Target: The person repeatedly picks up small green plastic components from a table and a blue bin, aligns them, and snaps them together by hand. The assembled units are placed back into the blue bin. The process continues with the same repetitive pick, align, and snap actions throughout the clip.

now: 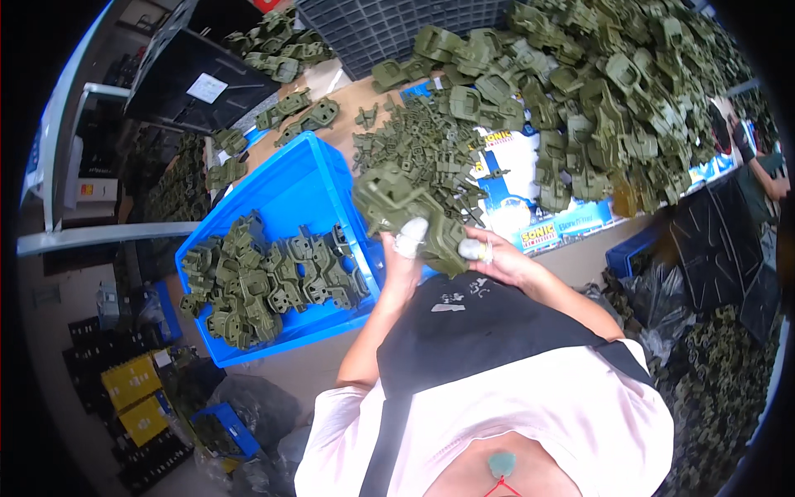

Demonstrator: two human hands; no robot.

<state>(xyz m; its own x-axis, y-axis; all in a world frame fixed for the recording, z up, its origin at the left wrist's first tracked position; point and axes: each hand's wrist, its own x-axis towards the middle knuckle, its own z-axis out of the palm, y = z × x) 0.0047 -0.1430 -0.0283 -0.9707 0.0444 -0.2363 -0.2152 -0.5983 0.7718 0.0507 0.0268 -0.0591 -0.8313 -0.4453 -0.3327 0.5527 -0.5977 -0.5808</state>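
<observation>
Both of my hands hold one olive-green moulded plastic vehicle body (431,217) in front of my dark apron. My left hand (402,258) grips its left side, and my right hand (498,262) its lower right end. White coverings wrap the thumbs. The vehicle body has cut-outs and a raised frame, and is tilted between the hands. Just left of it, a blue plastic bin (286,176) carries several similar green parts (273,277) laid close together. Behind the held piece, a heap of small green parts (426,145) spreads over the table.
A high pile of larger green vehicle bodies (609,112) covers the table's right side. Dark crates (397,33) stand at the back. Printed coloured sheeting (517,207) lines the table's near edge. A metal bar (108,236) runs at the left. More green parts (712,385) lie low at the right.
</observation>
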